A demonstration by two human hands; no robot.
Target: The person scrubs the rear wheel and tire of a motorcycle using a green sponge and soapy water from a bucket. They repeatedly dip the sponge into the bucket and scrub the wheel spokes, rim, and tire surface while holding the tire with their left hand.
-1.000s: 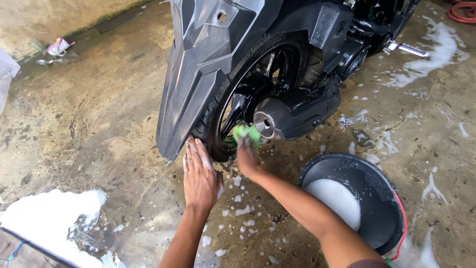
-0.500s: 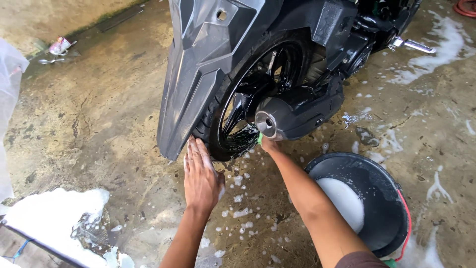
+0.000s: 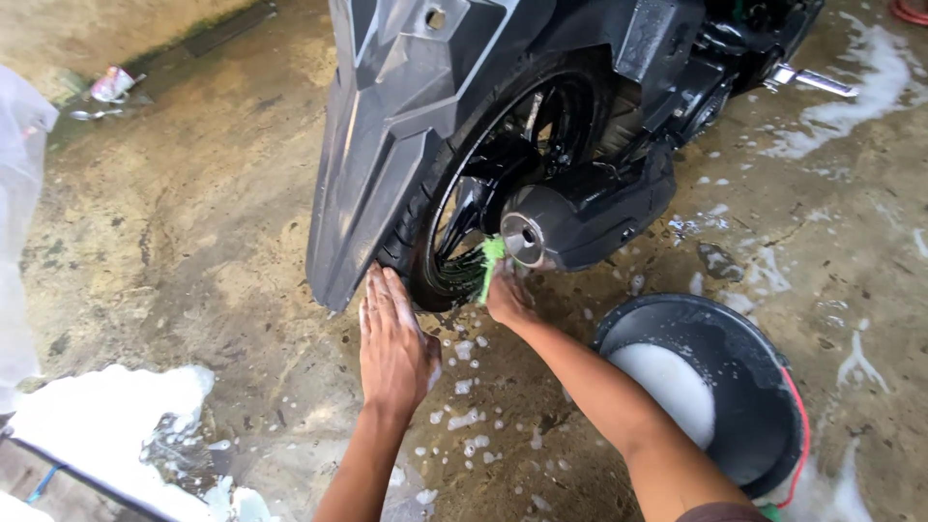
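Scrubbing judged best done with the green brush (image 3: 491, 263), pinched in right hand (image 3: 507, 300) fingers at the wheel's (image 3: 503, 184) five o'clock, while left hand (image 3: 394, 343), fingers pressed together, is braced at seven o'clock.

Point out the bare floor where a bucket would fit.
Bare wet concrete lies left of the rear mudguard, up to the litter by the wall. Crowded: around the left hand, right hand with green sponge, black basin and foam pile.

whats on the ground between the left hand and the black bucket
The right forearm crosses there in the head view, above wet concrete flecked with foam, between left hand and bucket.
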